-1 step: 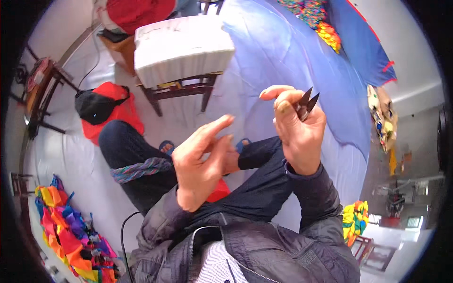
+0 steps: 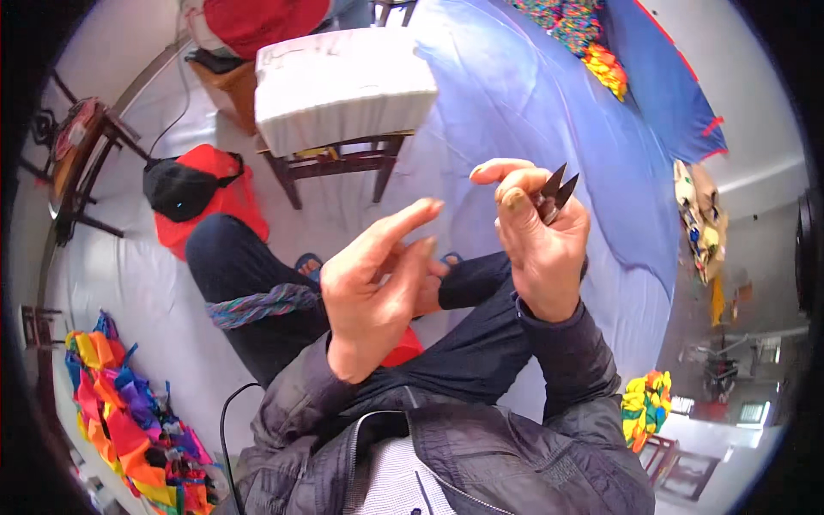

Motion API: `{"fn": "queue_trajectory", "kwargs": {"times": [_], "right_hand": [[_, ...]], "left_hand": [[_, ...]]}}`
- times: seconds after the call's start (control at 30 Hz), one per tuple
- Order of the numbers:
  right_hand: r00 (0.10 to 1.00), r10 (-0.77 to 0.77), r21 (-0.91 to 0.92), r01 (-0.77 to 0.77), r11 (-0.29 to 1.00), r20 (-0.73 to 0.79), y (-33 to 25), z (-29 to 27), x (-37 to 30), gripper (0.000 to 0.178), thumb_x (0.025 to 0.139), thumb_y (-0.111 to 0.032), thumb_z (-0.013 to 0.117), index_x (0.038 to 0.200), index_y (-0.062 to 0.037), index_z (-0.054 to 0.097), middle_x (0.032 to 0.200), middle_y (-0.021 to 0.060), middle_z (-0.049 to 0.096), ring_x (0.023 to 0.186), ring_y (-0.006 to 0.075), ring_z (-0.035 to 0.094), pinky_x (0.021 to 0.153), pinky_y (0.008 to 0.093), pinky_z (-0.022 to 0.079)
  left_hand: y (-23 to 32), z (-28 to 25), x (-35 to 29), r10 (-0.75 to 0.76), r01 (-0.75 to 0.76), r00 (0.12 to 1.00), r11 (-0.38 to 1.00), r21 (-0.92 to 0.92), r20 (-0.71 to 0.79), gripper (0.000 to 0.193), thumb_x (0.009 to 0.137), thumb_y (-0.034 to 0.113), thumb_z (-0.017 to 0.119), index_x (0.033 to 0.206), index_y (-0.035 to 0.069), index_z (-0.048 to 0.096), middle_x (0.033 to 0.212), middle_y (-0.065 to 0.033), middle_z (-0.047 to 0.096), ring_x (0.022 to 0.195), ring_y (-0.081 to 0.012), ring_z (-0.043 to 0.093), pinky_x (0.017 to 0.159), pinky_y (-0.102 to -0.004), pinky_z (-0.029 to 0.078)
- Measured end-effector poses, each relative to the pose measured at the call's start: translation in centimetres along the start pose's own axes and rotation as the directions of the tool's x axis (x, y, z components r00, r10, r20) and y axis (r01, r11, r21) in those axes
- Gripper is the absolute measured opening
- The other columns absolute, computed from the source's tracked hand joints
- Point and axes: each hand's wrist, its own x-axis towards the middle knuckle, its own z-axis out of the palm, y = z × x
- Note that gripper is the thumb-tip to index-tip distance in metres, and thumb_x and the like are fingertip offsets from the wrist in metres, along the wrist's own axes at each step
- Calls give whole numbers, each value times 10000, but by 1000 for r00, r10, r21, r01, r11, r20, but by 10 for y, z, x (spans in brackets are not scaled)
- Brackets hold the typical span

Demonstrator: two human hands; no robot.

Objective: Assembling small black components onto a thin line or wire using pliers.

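My right hand (image 2: 542,249) is raised in front of me, closed around small thread snips (image 2: 558,194). Their two dark pointed blades stick up past the fingers, slightly spread, while the handles are mostly hidden in the palm. A gap to the left of it, my left hand (image 2: 373,296) hovers above my lap. Its forefinger and thumb stretch toward the right hand with space between them, and I see nothing held there. The left fingertips are a little blurred. A braided multicoloured cord (image 2: 262,306) is looped around my left leg.
Ahead stands a stool draped with white cloth (image 2: 343,90). A black cap (image 2: 180,189) rests on a red bag (image 2: 227,219) by my left knee. Colourful fabric pieces (image 2: 129,421) lie at lower left. A blue sheet (image 2: 549,154) spreads to the right, near yellow-green bundles (image 2: 645,408).
My left hand has shifted slightly right, its fingertips closer to the right hand. The right hand keeps its hold on the thread snips. The whole view has moved a little.
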Motion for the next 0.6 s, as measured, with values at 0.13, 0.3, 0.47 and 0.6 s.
{"fn": "queue_trajectory", "kwargs": {"times": [0.13, 0.3, 0.47, 0.6], "right_hand": [[995, 102, 174, -97, 980, -23, 10, 25, -1, 143, 991, -131, 673, 954, 7, 682, 1170, 107, 698, 578, -4, 434, 502, 184, 326], [991, 107, 223, -87, 971, -81, 23, 37, -1, 150, 995, -132, 667, 985, 16, 691, 1232, 126, 676, 596, -7, 448, 512, 178, 332], [987, 81, 326, -33, 945, -135, 40, 47, -2, 145, 1002, -118, 655, 1012, 20, 697, 1249, 143, 667, 587, -7, 451, 509, 182, 335], [964, 195, 404, -109, 908, -178, 39, 51, -2, 149, 1006, -116, 648, 1036, 20, 702, 1181, 122, 687, 567, -12, 437, 493, 187, 324]], "left_hand": [[15, -2, 18, -174, 181, 983, 914, -364, 51, 361, 955, -47, 619, 1316, -41, 599, 1164, -156, 716, 751, -142, 709, 596, -249, 573], [6, -2, 28, -247, 295, 956, 789, -539, 160, 348, 966, -31, 616, 1313, -52, 590, 1122, -183, 710, 763, -187, 712, 572, -284, 588], [-10, -4, 34, -223, 298, 954, 784, -545, 200, 299, 967, -18, 623, 1261, -68, 607, 1016, -155, 716, 764, -193, 710, 581, -291, 589], [-18, -2, 35, -200, 285, 956, 807, -518, 214, 251, 978, 2, 635, 1221, -64, 624, 959, -95, 712, 787, -131, 695, 596, -256, 574]]}}
